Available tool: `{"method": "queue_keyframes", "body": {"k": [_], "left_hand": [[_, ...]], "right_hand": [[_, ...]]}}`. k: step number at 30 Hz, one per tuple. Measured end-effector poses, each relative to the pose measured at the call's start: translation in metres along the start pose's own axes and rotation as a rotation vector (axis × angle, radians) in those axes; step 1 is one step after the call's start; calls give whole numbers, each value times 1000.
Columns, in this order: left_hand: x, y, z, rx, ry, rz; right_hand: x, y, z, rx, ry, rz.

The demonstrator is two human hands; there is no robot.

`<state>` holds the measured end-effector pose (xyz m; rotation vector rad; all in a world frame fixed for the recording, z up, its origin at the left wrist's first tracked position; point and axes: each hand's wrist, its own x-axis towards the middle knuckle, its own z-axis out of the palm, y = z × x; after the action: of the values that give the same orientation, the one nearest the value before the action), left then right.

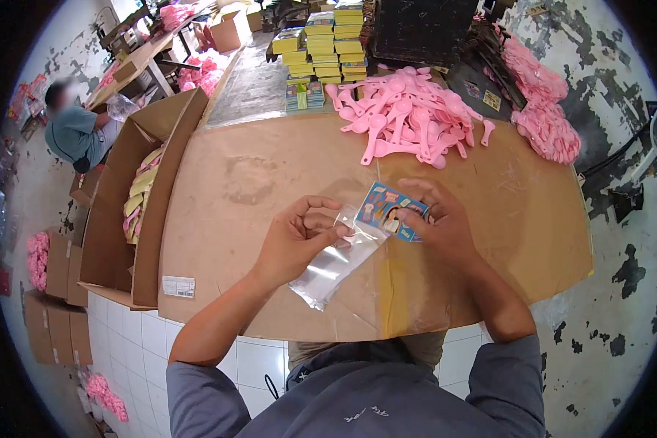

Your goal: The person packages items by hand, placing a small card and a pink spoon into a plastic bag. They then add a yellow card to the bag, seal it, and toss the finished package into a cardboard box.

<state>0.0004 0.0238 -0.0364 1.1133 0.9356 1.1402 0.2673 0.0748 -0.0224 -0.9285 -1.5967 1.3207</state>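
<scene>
My left hand (304,237) pinches the upper edge of a clear plastic bag (330,269), which hangs down toward the table's front edge. In my right hand (442,223) is a blue printed card (389,212), held between thumb and fingers. The card's left corner touches the bag's open end or overlaps it; which one I cannot tell. Beyond my hands a heap of pink plastic spoons (409,117) lies on the cardboard-covered table (219,219).
Stacks of yellow-edged cards (321,47) stand at the back, near a black box (421,29). An open cardboard box (175,190) with packed items is at the left. More pink items (547,120) lie back right. A person (77,131) sits far left.
</scene>
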Motion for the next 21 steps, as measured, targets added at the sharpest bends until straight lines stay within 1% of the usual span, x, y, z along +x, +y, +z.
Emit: {"method": "queue_keyframes", "body": {"k": [3, 6, 9, 12, 15, 18, 21], "left_hand": [[-1, -3, 3, 90, 18, -14], [-3, 2, 8, 135, 1, -21], [-3, -5, 8, 275, -83, 63], [-7, -6, 13, 443, -141, 93], [-8, -7, 16, 358, -97, 55], [-6, -4, 14, 246, 8, 45], [-7, -6, 15, 173, -7, 68]], "right_hand": [[3, 6, 1, 16, 45, -106], [1, 7, -7, -331, -76, -204], [3, -2, -5, -543, -275, -281], [-2, 2, 9, -430, -338, -303], [-9, 2, 23, -146, -112, -68], [-5, 9, 16, -9, -87, -75], [-7, -4, 15, -440, -250, -280]]}}
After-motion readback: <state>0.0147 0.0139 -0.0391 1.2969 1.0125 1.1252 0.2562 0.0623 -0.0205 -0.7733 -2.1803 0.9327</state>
